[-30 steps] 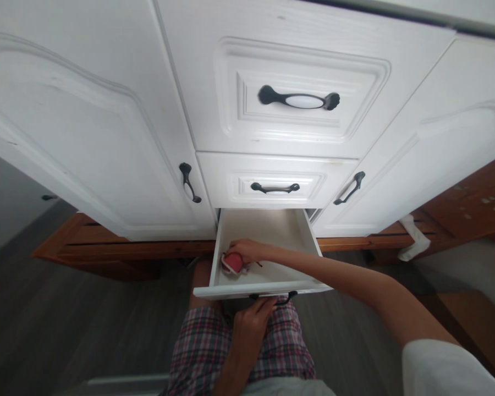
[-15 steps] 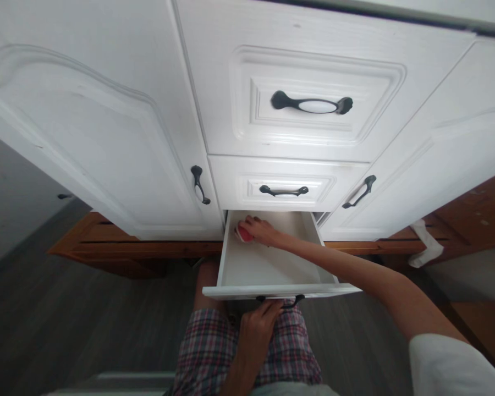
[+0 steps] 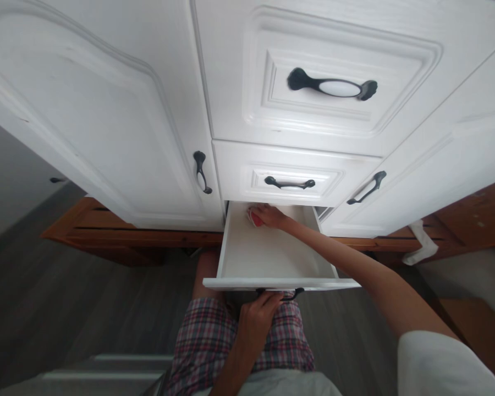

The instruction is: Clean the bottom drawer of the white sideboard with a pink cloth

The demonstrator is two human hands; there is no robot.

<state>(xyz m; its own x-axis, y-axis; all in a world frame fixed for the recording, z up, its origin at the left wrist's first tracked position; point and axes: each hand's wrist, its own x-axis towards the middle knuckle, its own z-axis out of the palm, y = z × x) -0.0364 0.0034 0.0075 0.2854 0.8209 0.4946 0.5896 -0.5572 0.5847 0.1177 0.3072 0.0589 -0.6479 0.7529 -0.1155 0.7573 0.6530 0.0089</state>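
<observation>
An open white drawer (image 3: 247,283) juts out from the cabinet at the lower middle. Inside it, toward the back left, my right hand (image 3: 271,215) is closed around a small red-and-white cleaning pad (image 3: 256,217), which looks pressed to the drawer floor; whether it is cloth or sponge cannot be told. My left hand (image 3: 258,316) grips the left part of the dark drawer handle (image 3: 292,295) on the drawer's front, fingers curled up behind it and partly hidden.
Above are two shut drawers with a large handle (image 3: 332,87) and a smaller handle (image 3: 289,183). Cabinet doors with a left handle (image 3: 202,172) and a right handle (image 3: 367,187) flank them. A wooden base (image 3: 140,235) runs beneath; a white cloth (image 3: 421,245) hangs over it at right.
My right hand has moved the pad a little to the right and toward the drawer's back. The left hand stays on the handle. The view has shifted slightly closer to the cabinet.
</observation>
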